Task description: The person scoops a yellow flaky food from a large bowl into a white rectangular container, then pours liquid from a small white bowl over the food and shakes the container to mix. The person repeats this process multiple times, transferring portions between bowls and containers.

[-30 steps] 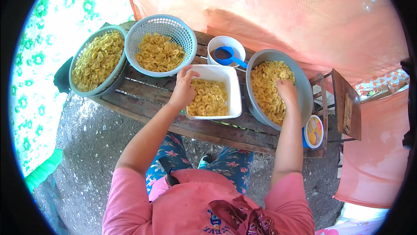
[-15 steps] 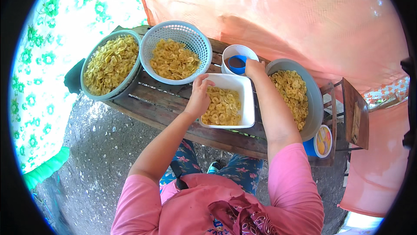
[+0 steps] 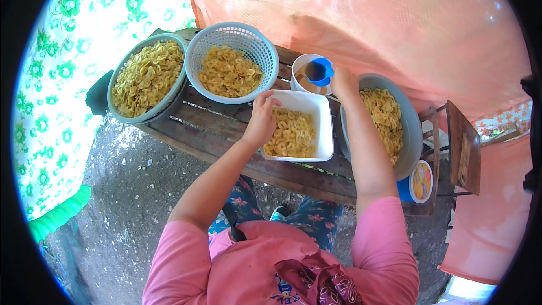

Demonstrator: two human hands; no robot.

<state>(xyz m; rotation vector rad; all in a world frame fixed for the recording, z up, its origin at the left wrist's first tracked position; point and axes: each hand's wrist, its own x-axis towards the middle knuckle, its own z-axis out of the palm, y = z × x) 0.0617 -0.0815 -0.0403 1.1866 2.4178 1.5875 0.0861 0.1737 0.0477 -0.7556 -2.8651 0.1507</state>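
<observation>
A blue cup (image 3: 319,72) hangs tilted over the round white bucket (image 3: 298,66), with dark liquid inside it. My right hand (image 3: 344,83) is closed on the cup at its right side. Brownish liquid (image 3: 307,84) shows in the bucket below. Nearer to me, a white rectangular tub (image 3: 324,127) holds a layer of sliced banana chips (image 3: 289,135). Around the tub's left rim, the fingers of my left hand (image 3: 263,120) are curled, gripping it.
Left on the slatted wooden table (image 3: 217,150) stand a heaped basin of chips (image 3: 148,79) and a grey-blue colander (image 3: 228,96) with chips. To the right, a grey basin (image 3: 411,130) holds more, beside a blue tub with a white lid (image 3: 422,181). An orange sheet (image 3: 384,17) hangs behind.
My right hand has lifted the blue cup from the liquid to above the bucket's rim and tilted it. My left hand stays on the white tub.
</observation>
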